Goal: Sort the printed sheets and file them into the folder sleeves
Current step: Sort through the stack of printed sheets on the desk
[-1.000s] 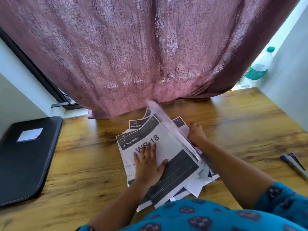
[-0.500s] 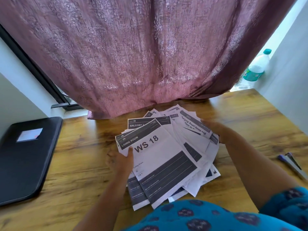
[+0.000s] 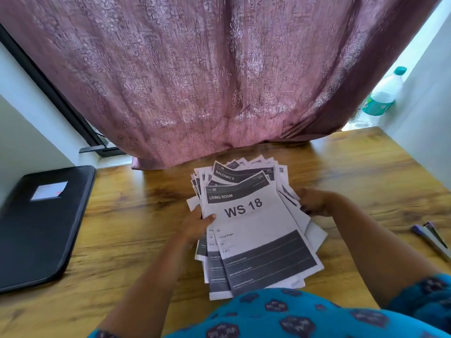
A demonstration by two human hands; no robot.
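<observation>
I've got the loose stack of printed sheets (image 3: 253, 223) pinched at both edges, left hand (image 3: 199, 224) and right hand (image 3: 314, 202), over mid-table (image 3: 366, 181). It's badly fanned, so pages could slide out and scramble; the closed folder (image 3: 36, 223) sits far left.

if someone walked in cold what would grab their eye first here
Most likely the messy stack of black-and-white printed sheets at the middle of the wooden table, its top page reading "WS 18", gripped on either side by the left hand and right hand. Behind it hangs a big mauve patterned curtain, and a closed black folder lies at the table's left edge.
</observation>
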